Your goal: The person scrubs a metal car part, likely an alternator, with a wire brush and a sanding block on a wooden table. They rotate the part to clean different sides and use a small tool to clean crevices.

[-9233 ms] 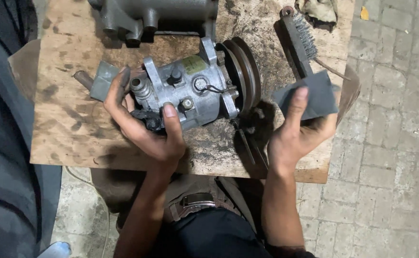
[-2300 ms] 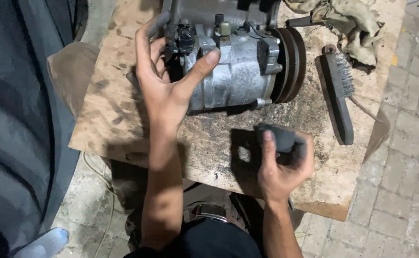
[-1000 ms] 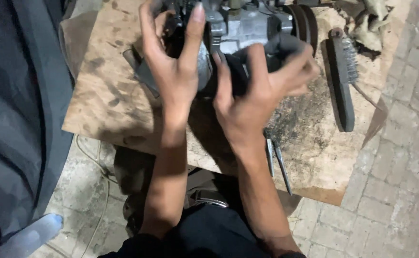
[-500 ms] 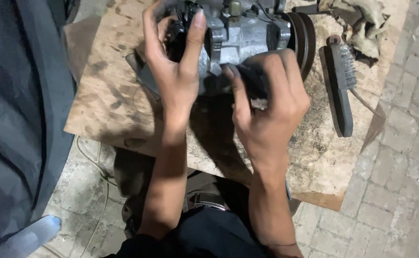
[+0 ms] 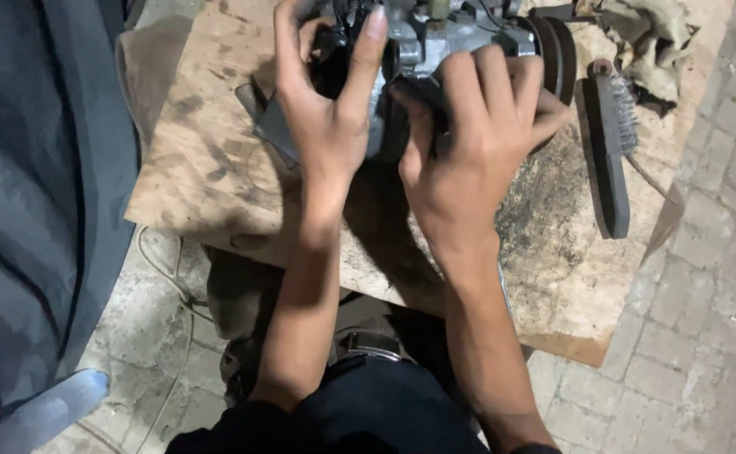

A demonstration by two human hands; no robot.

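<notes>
A metal compressor point(image 5: 435, 42) is held at the far edge of the stained wooden board point(image 5: 208, 160). It is clasped on its near side by the left hand point(image 5: 326, 109), fingers spread, and pressed by the right hand point(image 5: 469, 143), fingers curled over a dark pad. A wire brush point(image 5: 610, 151) lies by the right edge, below a crumpled rag point(image 5: 654, 42).
</notes>
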